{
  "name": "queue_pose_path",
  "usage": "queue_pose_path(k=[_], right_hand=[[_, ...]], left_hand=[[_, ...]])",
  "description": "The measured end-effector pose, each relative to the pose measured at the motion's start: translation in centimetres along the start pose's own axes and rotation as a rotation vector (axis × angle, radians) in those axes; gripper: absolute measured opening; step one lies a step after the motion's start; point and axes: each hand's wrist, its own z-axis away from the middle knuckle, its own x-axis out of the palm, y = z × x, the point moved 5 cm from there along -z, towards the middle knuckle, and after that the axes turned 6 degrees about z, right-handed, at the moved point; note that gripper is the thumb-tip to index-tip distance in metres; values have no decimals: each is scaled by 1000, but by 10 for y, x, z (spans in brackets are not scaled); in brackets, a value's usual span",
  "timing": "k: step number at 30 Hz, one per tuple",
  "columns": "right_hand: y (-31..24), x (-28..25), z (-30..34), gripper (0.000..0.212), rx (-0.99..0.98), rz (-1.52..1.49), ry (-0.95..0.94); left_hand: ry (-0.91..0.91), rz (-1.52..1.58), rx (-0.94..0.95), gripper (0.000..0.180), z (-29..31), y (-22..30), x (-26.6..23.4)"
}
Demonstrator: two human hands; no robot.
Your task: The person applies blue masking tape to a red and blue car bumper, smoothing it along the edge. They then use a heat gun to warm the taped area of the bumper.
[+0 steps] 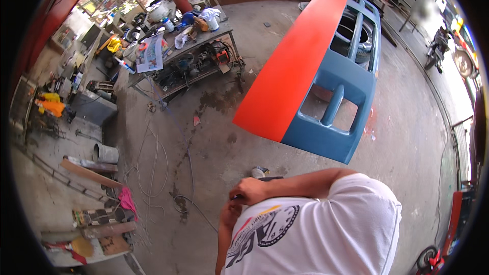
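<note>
My right forearm crosses in front of my white shirt, and my right hand (pixel 249 191) is closed, its fingers curled. A small dark patch shows at its fingertips, too small to name. Just below it, touching or nearly so, is my left hand (pixel 231 214), its fingers mostly hidden. Beyond my hands, apart from them, a large vehicle body panel (pixel 285 79) is propped above the floor. One long side is bright red-orange; the blue side (pixel 326 145) has several openings with crossbars. A round, tyre-like object (pixel 349 33) shows through the far opening.
A cluttered metal workbench (pixel 201 35) with bottles and rags stands far left. A hose (pixel 165 165) snakes over the concrete floor. Further left are a grey bucket (pixel 105 153), boards (pixel 91 172) and a pink cloth (pixel 127 202). A motorcycle (pixel 437 48) stands far right.
</note>
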Motion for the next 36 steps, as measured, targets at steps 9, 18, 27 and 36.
queue_pose_path(k=[9,18,27,36], right_hand=[[74,-97,-239,19,-66,45,130],[229,-191,-375,16,370,43,392],[284,-302,-413,22,760,51,841],[398,-449,-356,25,938,21,1202]], left_hand=[[249,-336,435,22,-80,279,85],[188,-787,-155,24,-281,479,80],[37,-1023,-573,26,-456,580,223],[-135,-752,-874,19,-687,551,328]])
